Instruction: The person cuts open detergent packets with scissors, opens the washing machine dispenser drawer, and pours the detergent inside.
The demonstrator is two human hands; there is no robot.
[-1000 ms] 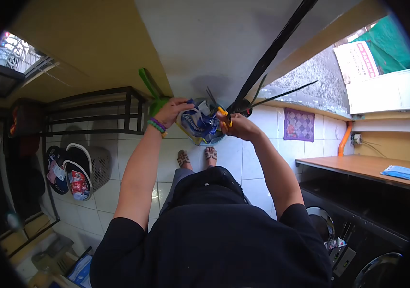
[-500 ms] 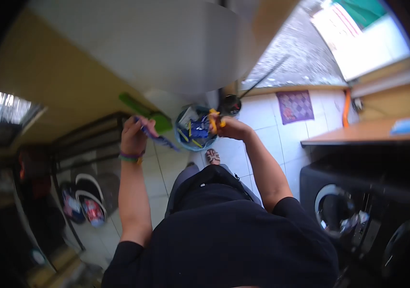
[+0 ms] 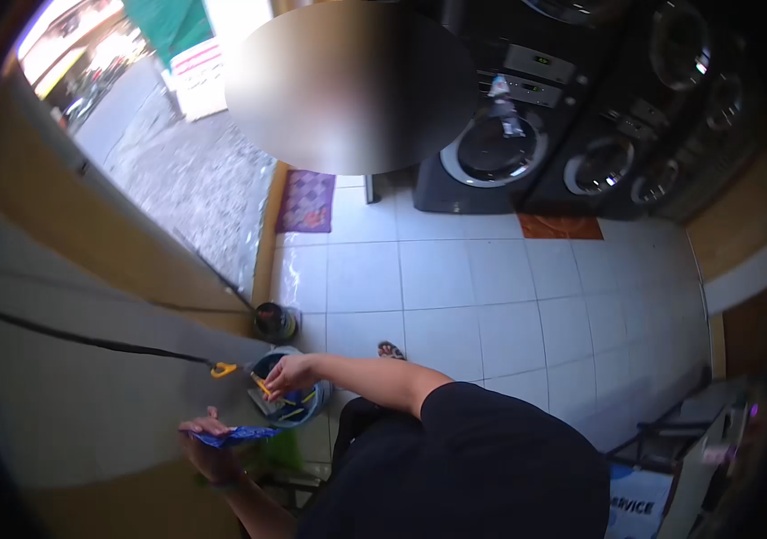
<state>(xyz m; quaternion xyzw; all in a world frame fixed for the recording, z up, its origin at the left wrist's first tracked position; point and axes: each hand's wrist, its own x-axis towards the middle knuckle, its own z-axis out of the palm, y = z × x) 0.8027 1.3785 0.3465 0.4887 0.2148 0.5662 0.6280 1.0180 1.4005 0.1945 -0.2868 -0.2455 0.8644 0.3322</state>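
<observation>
My left hand (image 3: 208, 454) grips a blue plastic packet (image 3: 238, 436) at the lower left, beside a bin (image 3: 321, 400) lined with a light blue bag. Blue and yellow wrappers (image 3: 295, 406) lie inside the bin. Over its rim, my right hand (image 3: 289, 375) has its fingers closed on an orange-yellow handle (image 3: 261, 385). A second orange-yellow loop (image 3: 222, 369) shows to the left, at the end of a black cord (image 3: 114, 344). Whether the two orange parts are joined cannot be made out, and no blades are visible.
Dark front-loading machines (image 3: 496, 148) line the far side. A purple mat (image 3: 305, 202) lies by the doorway, and a dark round container (image 3: 274, 321) stands behind the bin. A green dustpan (image 3: 280, 449) is below it. A blurred oval covers the top middle.
The view has swung right towards the machines. My left hand has moved from the bin with the blue packet. A person's blurred area now covers part of the top.
</observation>
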